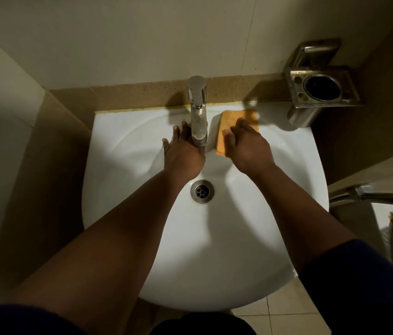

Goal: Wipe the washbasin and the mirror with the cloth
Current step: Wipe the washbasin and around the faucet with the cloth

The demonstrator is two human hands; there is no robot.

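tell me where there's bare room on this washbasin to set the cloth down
Bare: the left rim and bowl slope of the washbasin, and the near bowl below the drain. Crowded: around the tap, where the left hand reaches under the spout and the right hand holds the orange cloth.

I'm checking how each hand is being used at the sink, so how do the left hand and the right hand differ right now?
The left hand lies flat with straight, spread fingers beside the tap spout and holds nothing, while the right hand has curled fingers resting on the orange cloth. The left hand is over the bowl, left of the tap; the right hand is at the back rim, right of it. Both reach over the white washbasin.
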